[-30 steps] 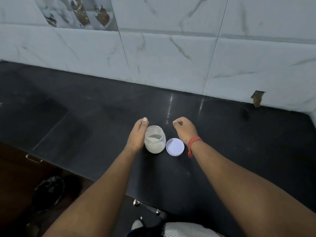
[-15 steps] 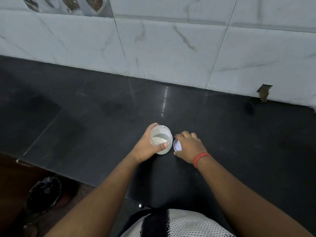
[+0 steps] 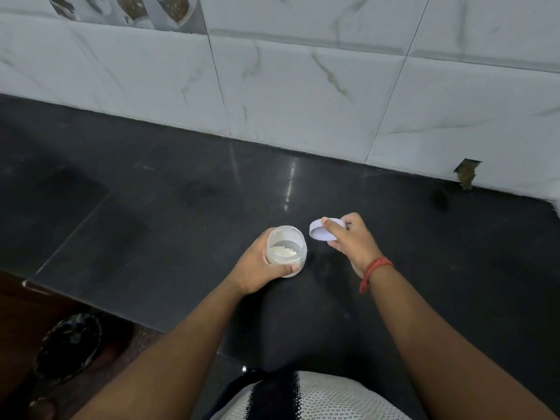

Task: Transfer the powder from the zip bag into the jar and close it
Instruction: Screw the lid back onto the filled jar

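Observation:
A small clear jar (image 3: 286, 248) with white powder in its bottom stands uncovered on the black counter (image 3: 169, 213). My left hand (image 3: 257, 268) is wrapped around its left side, thumb across the front. My right hand (image 3: 351, 242), with a red thread on the wrist, holds the round white lid (image 3: 321, 233) tilted in the air just right of the jar's mouth, its hollow side facing the jar. No zip bag is in view.
A white marble-tiled wall (image 3: 303, 86) rises behind the counter, with a chipped hole (image 3: 466, 175) at the right. The counter's front edge runs diagonally at the lower left, above a wooden drawer front with a handle (image 3: 36, 287).
My left hand closed around the jar. My right hand took the lid off the counter and raised it beside the jar's mouth. The view came closer to the counter.

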